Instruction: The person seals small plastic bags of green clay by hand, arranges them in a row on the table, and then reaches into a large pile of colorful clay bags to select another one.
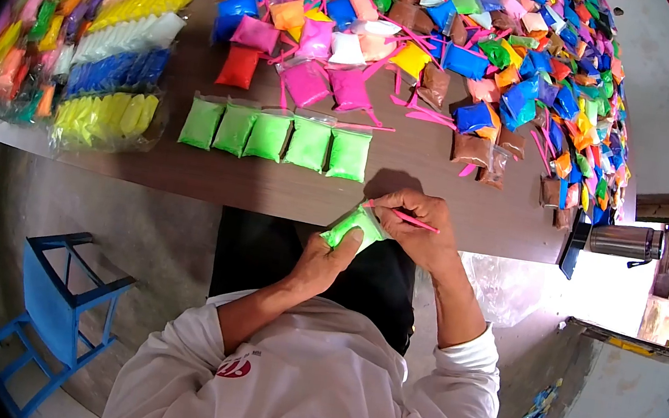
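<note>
In the head view, a small clear bag [342, 229] filled with bright green stuff is tilted just off the table's front edge. My left hand [323, 262] is closed round its lower end, thumb on top. At the bag's upper corner, my right hand [422, 226] pinches a thin pink plastic stick [418, 222]. Its fingertips touch the bag's top edge; part of the stick is hidden by the fingers. Behind my hands, several similar green bags [268, 135] lie side by side in a row on the brown table [285, 194].
A large heap of colourful filled bags [533, 74] and loose pink sticks [429, 115] covers the back and right. Clear packs of coloured pieces [121, 51] lie at left. A metal cylinder [625, 241] juts out by the right edge; a blue stool [52, 302] stands lower left.
</note>
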The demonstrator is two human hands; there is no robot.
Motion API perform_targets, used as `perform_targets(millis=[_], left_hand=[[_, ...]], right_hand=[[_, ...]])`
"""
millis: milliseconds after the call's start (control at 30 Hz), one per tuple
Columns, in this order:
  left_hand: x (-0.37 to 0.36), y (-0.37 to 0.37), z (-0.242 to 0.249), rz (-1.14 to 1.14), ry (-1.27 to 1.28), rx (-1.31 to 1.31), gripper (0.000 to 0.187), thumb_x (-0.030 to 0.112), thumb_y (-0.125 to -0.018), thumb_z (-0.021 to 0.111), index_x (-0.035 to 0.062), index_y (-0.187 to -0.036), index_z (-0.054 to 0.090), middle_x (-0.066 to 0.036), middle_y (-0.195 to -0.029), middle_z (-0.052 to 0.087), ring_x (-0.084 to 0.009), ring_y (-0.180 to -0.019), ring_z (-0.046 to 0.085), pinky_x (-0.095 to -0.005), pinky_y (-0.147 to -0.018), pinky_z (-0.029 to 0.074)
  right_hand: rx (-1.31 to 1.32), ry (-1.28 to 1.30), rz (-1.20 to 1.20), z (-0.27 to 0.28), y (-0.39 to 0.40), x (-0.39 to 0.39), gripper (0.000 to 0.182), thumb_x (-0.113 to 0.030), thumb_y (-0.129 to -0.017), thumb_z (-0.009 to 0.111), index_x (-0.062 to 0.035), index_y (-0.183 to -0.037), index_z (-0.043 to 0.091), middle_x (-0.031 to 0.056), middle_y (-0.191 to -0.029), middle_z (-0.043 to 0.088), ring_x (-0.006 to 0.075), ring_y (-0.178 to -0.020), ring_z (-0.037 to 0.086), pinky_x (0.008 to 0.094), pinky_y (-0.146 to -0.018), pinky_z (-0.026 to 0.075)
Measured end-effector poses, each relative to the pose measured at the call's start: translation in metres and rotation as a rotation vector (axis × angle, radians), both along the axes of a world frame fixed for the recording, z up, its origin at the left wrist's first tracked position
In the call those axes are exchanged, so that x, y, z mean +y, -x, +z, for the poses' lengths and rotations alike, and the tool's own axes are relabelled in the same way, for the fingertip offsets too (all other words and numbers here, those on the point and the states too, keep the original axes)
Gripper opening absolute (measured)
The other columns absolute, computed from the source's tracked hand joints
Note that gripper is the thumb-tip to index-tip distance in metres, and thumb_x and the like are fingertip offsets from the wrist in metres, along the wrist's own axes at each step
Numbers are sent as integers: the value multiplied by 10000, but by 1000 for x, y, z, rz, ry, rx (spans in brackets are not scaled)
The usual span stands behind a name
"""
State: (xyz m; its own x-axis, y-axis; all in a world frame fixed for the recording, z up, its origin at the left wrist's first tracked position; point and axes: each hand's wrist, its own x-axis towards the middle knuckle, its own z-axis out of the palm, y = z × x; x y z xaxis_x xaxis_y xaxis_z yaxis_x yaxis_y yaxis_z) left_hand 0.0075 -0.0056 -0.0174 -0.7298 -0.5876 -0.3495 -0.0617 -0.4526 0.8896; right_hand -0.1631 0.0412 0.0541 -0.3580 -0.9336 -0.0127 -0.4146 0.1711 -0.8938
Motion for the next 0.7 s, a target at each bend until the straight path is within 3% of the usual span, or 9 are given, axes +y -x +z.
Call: perform_targets(millis=[133, 200, 233, 300, 533, 600, 700], left_hand=[[0, 1, -1, 1, -28, -10, 200, 285, -942, 559, 116, -841, 524, 76, -626, 409, -29, -498, 343, -220, -436, 268], [-2, 0, 3, 0, -24, -43, 365, 362, -932, 562, 62, -725, 548, 75, -594, 427, -32, -560, 369, -249, -479, 311], [-2, 0, 2, 1, -24, -42, 365, 362, -932, 562, 62, -725, 548, 75, -594, 427, -32, -560, 369, -249, -479, 311], [-1, 0, 0, -9, -5, -2, 215, 290, -938, 566, 114, -822, 525, 76, -617, 402, -29, -497, 342, -220, -435, 265], [0, 0, -1, -5, -34, -13, 252, 319, -938, 572, 127, -785, 512, 81, -608, 395, -27, -492, 331, -220, -436, 258], [-1, 0, 3, -8, -20, -44, 372, 383, -933, 557, 61, -747, 562, 68, -604, 447, -37, -574, 384, -254, -487, 326], [-2, 0, 2, -13, -24, -44, 380, 386, -935, 550, 50, -757, 564, 63, -605, 443, -43, -573, 381, -260, -489, 328]], right_hand=[[54, -6, -19, 2, -3, 3, 71, -55, -825, 688, -5, -875, 699, 42, -730, 650, 60, -641, 551, 227, -579, 462], [189, 53, -12, 3, -3, 3, 97, -52, -792, 690, -18, -883, 686, 112, -770, 666, 217, -663, 640, 298, -615, 502], [190, 55, -12, 1, -3, 3, 97, -52, -792, 690, -18, -883, 686, 112, -770, 666, 217, -663, 640, 298, -615, 502], [310, 247, 35, -5, -1, 2, 112, -46, -776, 702, -11, -875, 664, 117, -772, 651, 293, -686, 633, 347, -627, 509], [504, 288, 134, -7, 2, -3, 128, -36, -757, 702, -26, -775, 576, 119, -726, 597, 324, -660, 603, 393, -606, 493], [510, 284, 69, -5, -2, -5, 170, -49, -748, 711, -36, -740, 542, 116, -679, 581, 326, -639, 599, 400, -579, 488], [528, 198, -21, -6, -8, -8, 179, -62, -740, 718, -40, -738, 540, 111, -638, 574, 338, -608, 592, 407, -561, 488]])
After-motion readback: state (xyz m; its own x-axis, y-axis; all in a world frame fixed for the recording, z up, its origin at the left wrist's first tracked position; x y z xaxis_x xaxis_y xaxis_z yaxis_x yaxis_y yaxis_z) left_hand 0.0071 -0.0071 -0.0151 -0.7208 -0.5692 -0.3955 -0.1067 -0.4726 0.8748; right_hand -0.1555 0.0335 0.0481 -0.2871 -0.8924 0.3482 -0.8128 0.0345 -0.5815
